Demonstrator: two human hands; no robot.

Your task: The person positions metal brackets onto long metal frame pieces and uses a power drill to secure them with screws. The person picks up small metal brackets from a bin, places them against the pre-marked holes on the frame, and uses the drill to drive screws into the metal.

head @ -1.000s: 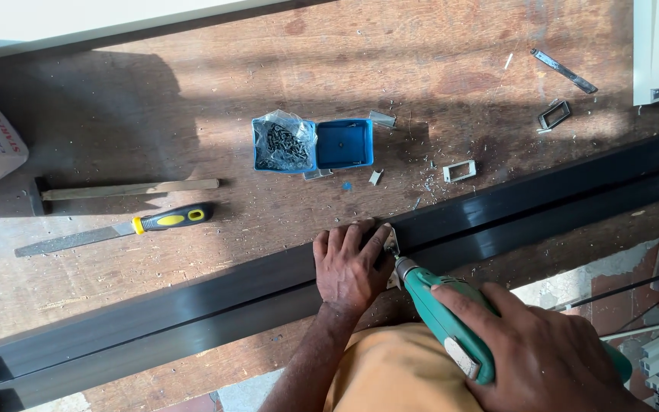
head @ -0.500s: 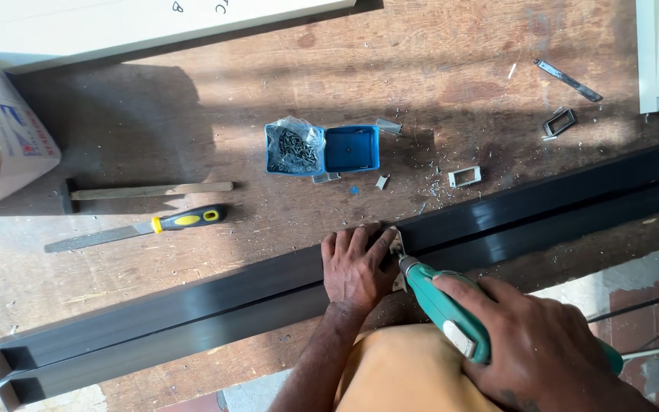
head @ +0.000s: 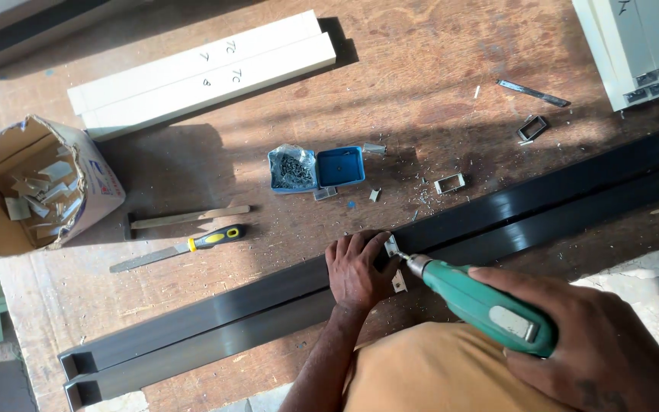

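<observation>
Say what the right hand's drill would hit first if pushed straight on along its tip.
The right hand aims the green drill up-left. Its tip already sits at the small metal bracket on the dark bar, beside the left hand. The bracket probably comes first; depth is unclear.

A workshop for cutting and fitting metal profiles is showing here. A scarred, stained wooden workbench [head: 436, 61] is carrying long dark grey channel profiles [head: 543, 206], cream-coloured box sections [head: 200, 72], and a small blue box of dark screws [head: 316, 168]. A yellow-handled chisel [head: 181, 249] is lying near a torn cardboard box of offcuts [head: 36, 183], and metal shavings are littering the boards around a green power drill [head: 486, 305].
</observation>
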